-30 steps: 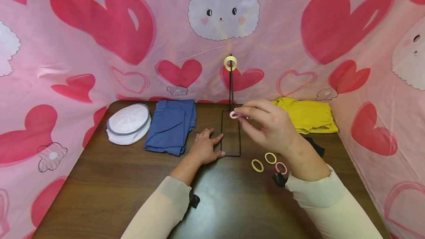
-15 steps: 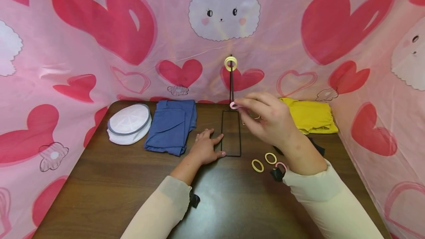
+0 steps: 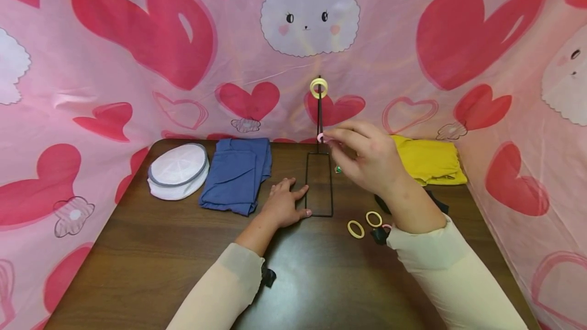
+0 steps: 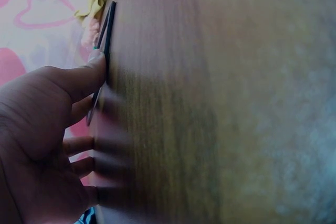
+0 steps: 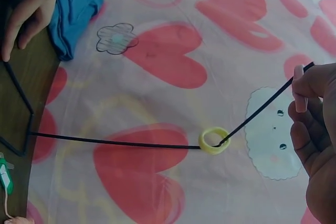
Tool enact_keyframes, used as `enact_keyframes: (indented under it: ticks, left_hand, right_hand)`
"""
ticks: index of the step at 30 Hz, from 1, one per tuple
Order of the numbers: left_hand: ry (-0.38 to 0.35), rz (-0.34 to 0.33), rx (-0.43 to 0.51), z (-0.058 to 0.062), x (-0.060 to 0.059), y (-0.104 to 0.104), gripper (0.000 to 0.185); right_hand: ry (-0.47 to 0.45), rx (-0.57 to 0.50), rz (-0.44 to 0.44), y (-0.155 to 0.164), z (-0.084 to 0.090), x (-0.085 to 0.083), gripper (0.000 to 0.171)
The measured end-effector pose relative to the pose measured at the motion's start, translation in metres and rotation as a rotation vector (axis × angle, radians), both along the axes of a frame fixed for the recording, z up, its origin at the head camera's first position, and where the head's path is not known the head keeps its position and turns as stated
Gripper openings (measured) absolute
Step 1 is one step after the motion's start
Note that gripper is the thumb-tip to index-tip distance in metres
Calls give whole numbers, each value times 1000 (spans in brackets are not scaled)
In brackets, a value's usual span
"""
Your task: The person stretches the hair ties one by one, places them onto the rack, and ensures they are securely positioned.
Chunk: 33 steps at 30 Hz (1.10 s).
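A black wire stand [image 3: 331, 187] has a flat rectangular base on the table and a tall upright with a slanting arm. Yellow rings [image 3: 318, 88] hang at the bend of that arm. My right hand [image 3: 369, 154] pinches a small pink ring [image 3: 320, 138] between thumb and fingertips. In the right wrist view this pink ring [image 5: 300, 88] overlaps the arm near its free end. My left hand [image 3: 283, 205] rests with fingers spread on the table, and its thumb and index finger touch the left side of the base. The thumb presses the wire in the left wrist view.
Two yellow rings [image 3: 355, 228] lie near my right sleeve, beside a mostly hidden pink ring. A white mesh item [image 3: 178, 169] and folded blue cloth [image 3: 236, 174] lie left; yellow cloth [image 3: 431, 159] lies right. A small green item [image 3: 338, 169] sits beside the base. Pink patterned fabric surrounds the table.
My right hand has moved farther away and slightly up with the pink ring, bringing it to the stand's arm. The left hand has stayed on the base.
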<state>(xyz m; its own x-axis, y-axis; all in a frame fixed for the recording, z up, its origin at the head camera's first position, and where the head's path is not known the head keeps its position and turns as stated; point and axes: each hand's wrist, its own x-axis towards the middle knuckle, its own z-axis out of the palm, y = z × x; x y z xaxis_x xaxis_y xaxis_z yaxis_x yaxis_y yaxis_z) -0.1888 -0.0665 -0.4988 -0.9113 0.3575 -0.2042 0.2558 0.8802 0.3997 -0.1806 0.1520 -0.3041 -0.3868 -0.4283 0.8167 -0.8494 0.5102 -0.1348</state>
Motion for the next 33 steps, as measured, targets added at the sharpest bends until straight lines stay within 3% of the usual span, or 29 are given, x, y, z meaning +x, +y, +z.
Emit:
enact_keyframes:
  ticks: [7,14,33]
  left_hand:
    - [7,1,10,6,1,-1,75]
    - [-3,7,13,3,2,-2,75]
    - [-17,8,1,2,2,1,76]
  right_hand:
    - [-39,-37,-42,-3,-5,-17,21]
    - [-87,-91,-71,-7,-14,-42,28]
    - [-70,-124,-161,-13,-26,-88,31]
